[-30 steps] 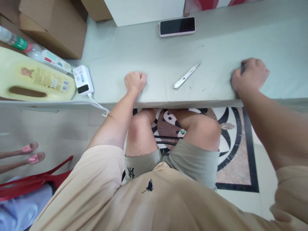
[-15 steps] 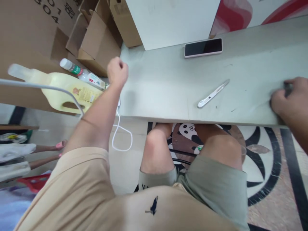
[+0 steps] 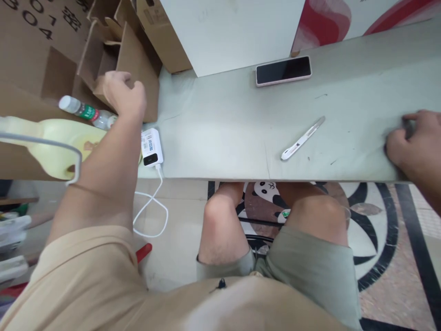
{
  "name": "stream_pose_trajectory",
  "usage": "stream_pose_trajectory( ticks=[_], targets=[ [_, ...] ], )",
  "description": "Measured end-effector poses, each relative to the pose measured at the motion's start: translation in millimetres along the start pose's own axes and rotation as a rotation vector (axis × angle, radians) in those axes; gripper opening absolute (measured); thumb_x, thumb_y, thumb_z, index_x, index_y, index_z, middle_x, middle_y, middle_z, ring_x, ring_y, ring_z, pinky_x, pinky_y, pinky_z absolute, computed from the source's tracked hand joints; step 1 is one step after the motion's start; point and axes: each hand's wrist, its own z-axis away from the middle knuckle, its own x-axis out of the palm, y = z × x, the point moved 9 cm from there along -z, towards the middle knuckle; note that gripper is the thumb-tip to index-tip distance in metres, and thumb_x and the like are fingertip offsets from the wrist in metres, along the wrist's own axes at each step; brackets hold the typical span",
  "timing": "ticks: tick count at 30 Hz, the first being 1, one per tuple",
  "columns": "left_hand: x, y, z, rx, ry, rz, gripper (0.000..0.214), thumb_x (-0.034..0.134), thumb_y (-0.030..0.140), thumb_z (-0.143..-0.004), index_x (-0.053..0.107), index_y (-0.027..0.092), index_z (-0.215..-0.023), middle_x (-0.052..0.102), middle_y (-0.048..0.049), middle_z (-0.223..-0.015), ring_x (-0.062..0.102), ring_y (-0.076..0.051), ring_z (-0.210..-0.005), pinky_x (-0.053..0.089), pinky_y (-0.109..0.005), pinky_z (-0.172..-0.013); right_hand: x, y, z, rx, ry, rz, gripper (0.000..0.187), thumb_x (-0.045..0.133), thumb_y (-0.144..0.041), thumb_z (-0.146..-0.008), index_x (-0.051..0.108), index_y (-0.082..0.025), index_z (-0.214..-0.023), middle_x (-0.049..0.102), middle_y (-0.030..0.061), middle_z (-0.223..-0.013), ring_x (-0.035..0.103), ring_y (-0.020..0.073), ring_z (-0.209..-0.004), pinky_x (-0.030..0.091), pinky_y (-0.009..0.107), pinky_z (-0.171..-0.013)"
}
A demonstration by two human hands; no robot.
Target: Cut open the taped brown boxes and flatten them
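Brown corrugated cardboard shows under the left grip [image 3: 124, 94]: an open carton [image 3: 139, 69], flaps raised, presumably to leave its inside reachable. Whether the knuckles touch it I cannot tell. The fingers are loosely curled with the thumb parted from them; nothing shows between, but the palm is hidden, so I cannot tell whether they grasp anything.

Right of that grip and nearer the edge, a white device [image 3: 151, 147] with a small display lies flat on the surface [image 3: 220, 138], probably there so that its white cable [image 3: 165, 207] can hang free.

Left of the right grip [image 3: 404, 133], a white-handled craft knife [image 3: 303, 138] lies flat, handle toward the near edge, perhaps for easy pickup. A smartphone [image 3: 283, 71] lies beyond it. The right grip is closed around a small dark object [image 3: 409, 128], mostly covered and too blurred to name, apparently steadied against the surface.
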Motion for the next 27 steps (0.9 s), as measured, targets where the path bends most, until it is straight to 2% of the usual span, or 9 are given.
stream_pose_trajectory(
  ticks=[2, 3, 9, 13, 16, 19, 23, 25, 27],
  targets=[
    [-4.9, 19, 20, -0.035, -0.020, 0.009, 0.019, 0.061, 0.008, -0.081, 0.059, 0.019, -0.097, 0.062, -0.0034, -0.122, 0.053, -0.023, -0.124, 0.024, -0.050, -0.125, -1, -1, 0, 0.004, 0.005, 0.005, 0.045, 0.052, -0.022, -0.081, 0.065, -0.023, -0.125, 0.067, 0.0175, -0.132, 0.056, 0.0310, -0.135, 0.043, 0.053, -0.110],
    [-7.2, 31, 30, -0.016, -0.047, 0.034, 0.022, 0.061, 0.007, -0.081, 0.059, 0.020, -0.099, 0.061, -0.0037, -0.125, 0.051, -0.023, -0.127, 0.023, -0.048, -0.125, -2, -1, 0, 0.003, 0.009, 0.002, 0.045, 0.052, -0.022, -0.082, 0.065, -0.023, -0.125, 0.067, 0.0173, -0.133, 0.057, 0.0313, -0.135, 0.043, 0.053, -0.110],
    [-28.3, 86, 98, 0.133, -0.152, 0.256, 0.031, 0.065, 0.005, -0.070, 0.060, 0.021, -0.096, 0.060, -0.0082, -0.125, 0.052, -0.024, -0.127, 0.035, -0.041, -0.119, -1, 0, 1, -0.025, 0.005, -0.021, 0.047, 0.050, -0.025, -0.084, 0.066, -0.018, -0.128, 0.065, 0.0198, -0.133, 0.056, 0.0331, -0.134, 0.041, 0.050, -0.111],
    [-58.6, 110, 147, 0.280, -0.089, 0.354, 0.026, 0.059, 0.011, -0.066, 0.065, 0.019, -0.091, 0.066, -0.0095, -0.109, 0.058, -0.025, -0.116, 0.042, -0.042, -0.111, -1, 0, -1, -0.076, 0.023, -0.080, 0.047, 0.049, -0.029, -0.083, 0.066, -0.017, -0.125, 0.065, 0.0215, -0.131, 0.057, 0.0370, -0.131, 0.041, 0.054, -0.109],
    [-88.4, 125, 187, 0.367, -0.016, 0.442, 0.015, 0.056, 0.021, -0.069, 0.064, 0.021, -0.081, 0.064, -0.0048, -0.089, 0.062, -0.022, -0.095, 0.048, -0.041, -0.099, -4, 0, -2, -0.085, 0.028, -0.082, 0.046, 0.048, -0.031, -0.082, 0.067, -0.017, -0.123, 0.065, 0.0224, -0.131, 0.057, 0.0388, -0.129, 0.041, 0.056, -0.108],
    [-112.8, 132, 224, 0.350, 0.090, 0.571, 0.006, 0.050, 0.027, -0.072, 0.054, 0.024, -0.075, 0.053, -0.0016, -0.076, 0.063, -0.020, -0.088, 0.050, -0.041, -0.088, -6, -1, -1, -0.083, 0.014, -0.057, 0.050, 0.047, -0.030, -0.082, 0.066, -0.016, -0.126, 0.064, 0.0215, -0.134, 0.057, 0.0384, -0.130, 0.042, 0.055, -0.109],
    [-122.5, 121, 263, 0.148, 0.270, 0.693, 0.026, 0.045, 0.033, -0.066, 0.039, 0.027, -0.091, 0.043, -0.0002, -0.091, 0.059, -0.016, -0.078, 0.051, -0.042, -0.083, -7, -2, 1, -0.113, 0.001, -0.060, 0.051, 0.046, -0.026, -0.082, 0.064, -0.014, -0.128, 0.062, 0.0217, -0.138, 0.055, 0.0375, -0.132, 0.040, 0.053, -0.110],
    [-116.7, 119, 279, 0.118, 0.265, 0.718, 0.031, 0.045, 0.034, -0.064, 0.040, 0.028, -0.094, 0.044, -0.0010, -0.097, 0.058, -0.017, -0.079, 0.052, -0.042, -0.081, -7, -2, 1, -0.137, 0.002, -0.072, 0.048, 0.046, -0.024, -0.083, 0.065, -0.013, -0.125, 0.062, 0.0230, -0.137, 0.055, 0.0373, -0.132, 0.039, 0.052, -0.112],
    [-106.1, 121, 293, 0.138, 0.177, 0.726, 0.026, 0.050, 0.034, -0.067, 0.046, 0.029, -0.092, 0.052, -0.0019, -0.094, 0.061, -0.020, -0.081, 0.052, -0.043, -0.080, -12, -6, 3, -0.172, 0.023, -0.095, 0.046, 0.048, -0.022, -0.082, 0.065, -0.013, -0.124, 0.062, 0.0237, -0.136, 0.054, 0.0369, -0.133, 0.035, 0.052, -0.115]
  ],
)
